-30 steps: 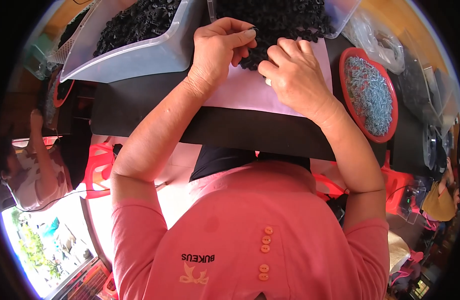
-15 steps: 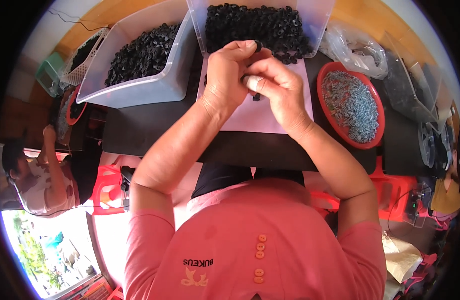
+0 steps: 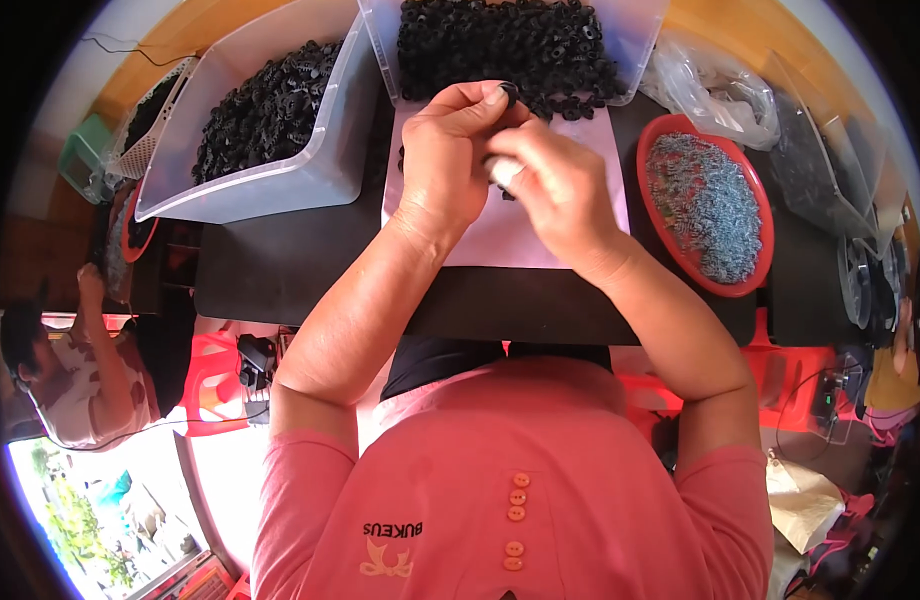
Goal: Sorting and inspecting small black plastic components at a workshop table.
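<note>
My left hand [image 3: 443, 160] is raised over the pink sheet [image 3: 520, 240], with a small round black part [image 3: 509, 93] pinched at the thumb tip. Close against it, my right hand [image 3: 565, 185] has its fingers curled and thumb bent in toward the left palm. Motion blurs the right fingertips, and anything between them is hidden. Just behind both hands stands a clear bin [image 3: 635, 50] heaped with similar black parts [image 3: 500, 45], some of them spilling onto the sheet. A few dark pieces lie on the sheet below the hands.
Left of my hands stands a second clear bin [image 3: 345, 175] of black parts. A red oval tray [image 3: 670, 262] of small silvery pieces lies to the right, near a plastic bag [image 3: 725, 100] and a clear container [image 3: 820, 170]. Another person [image 3: 90, 370] sits at far left.
My right hand has shifted slightly and its fingers are now blurred by motion. The left hand keeps its pinch on the black part. The whole view has shifted a little.
</note>
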`<state>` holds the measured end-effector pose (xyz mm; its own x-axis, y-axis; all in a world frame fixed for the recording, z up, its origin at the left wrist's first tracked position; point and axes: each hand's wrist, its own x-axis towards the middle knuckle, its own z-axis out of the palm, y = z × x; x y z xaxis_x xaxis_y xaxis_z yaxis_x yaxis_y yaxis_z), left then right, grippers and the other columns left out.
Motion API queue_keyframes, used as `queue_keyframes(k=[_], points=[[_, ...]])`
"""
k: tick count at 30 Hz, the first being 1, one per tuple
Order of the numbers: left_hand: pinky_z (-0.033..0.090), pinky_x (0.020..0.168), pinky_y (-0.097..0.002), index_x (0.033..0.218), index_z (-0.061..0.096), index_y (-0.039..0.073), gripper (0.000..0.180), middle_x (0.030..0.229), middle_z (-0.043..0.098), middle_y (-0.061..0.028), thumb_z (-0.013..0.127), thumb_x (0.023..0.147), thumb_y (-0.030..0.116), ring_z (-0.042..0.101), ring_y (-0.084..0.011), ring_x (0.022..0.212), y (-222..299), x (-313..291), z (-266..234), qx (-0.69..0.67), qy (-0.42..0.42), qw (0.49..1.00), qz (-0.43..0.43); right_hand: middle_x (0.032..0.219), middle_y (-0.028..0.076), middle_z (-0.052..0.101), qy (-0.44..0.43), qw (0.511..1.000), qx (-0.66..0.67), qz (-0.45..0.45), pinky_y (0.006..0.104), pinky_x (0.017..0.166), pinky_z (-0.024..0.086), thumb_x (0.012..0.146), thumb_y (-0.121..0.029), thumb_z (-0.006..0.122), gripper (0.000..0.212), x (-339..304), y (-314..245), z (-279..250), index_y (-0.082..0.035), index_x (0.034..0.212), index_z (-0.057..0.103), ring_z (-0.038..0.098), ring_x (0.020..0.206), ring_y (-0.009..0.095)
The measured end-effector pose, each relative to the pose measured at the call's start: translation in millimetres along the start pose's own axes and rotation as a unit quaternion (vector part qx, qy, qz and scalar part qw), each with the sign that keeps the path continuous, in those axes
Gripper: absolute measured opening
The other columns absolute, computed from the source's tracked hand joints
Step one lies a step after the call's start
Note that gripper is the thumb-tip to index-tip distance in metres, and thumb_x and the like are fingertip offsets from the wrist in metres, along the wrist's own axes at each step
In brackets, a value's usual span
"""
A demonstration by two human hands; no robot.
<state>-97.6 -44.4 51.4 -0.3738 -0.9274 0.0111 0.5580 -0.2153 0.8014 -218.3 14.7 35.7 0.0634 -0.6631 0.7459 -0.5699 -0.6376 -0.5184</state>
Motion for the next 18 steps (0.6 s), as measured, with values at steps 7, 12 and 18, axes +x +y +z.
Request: queue_keyframes(k=[7, 12, 18], points=[[0.053, 0.072, -0.0267, 0.106, 0.063, -0.007, 0.017, 0.09, 0.067, -0.0113, 0.061, 0.092, 0.003, 0.065, -0.0171, 0.078, -1, -4, 6, 0.11, -0.003, 0.992, 0.059, 0.08, 0.007, 0.068, 0.047, 0.984, 0.072, 0.156, 0.0262, 0.068, 0.051, 0.09, -0.003, 0.061, 0.011, 22, 9, -35, 0.0, 0.098, 0.067, 0.063, 0.074, 0.011], [0.052, 0.071, -0.0263, 0.103, 0.065, -0.007, 0.017, 0.086, 0.067, -0.01, 0.063, 0.091, 0.005, 0.064, -0.015, 0.078, 0, -9, 9, 0.182, -0.018, 0.981, 0.069, 0.077, 0.003, 0.065, 0.021, 0.967, 0.125, 0.223, 0.0239, 0.069, 0.05, 0.092, -0.006, 0.057, 0.015, 27, 8, -44, -0.001, 0.099, 0.069, 0.06, 0.072, 0.009], [0.047, 0.055, -0.0221, 0.093, 0.066, -0.003, 0.008, 0.074, 0.065, -0.0045, 0.067, 0.088, 0.002, 0.06, -0.0089, 0.064, -2, -12, 12, 0.195, -0.033, 0.977, 0.083, 0.073, 0.001, 0.063, -0.021, 0.959, 0.139, 0.246, 0.0232, 0.064, 0.047, 0.092, -0.009, 0.058, 0.015, 29, 3, -52, -0.001, 0.096, 0.07, 0.057, 0.068, 0.008]])
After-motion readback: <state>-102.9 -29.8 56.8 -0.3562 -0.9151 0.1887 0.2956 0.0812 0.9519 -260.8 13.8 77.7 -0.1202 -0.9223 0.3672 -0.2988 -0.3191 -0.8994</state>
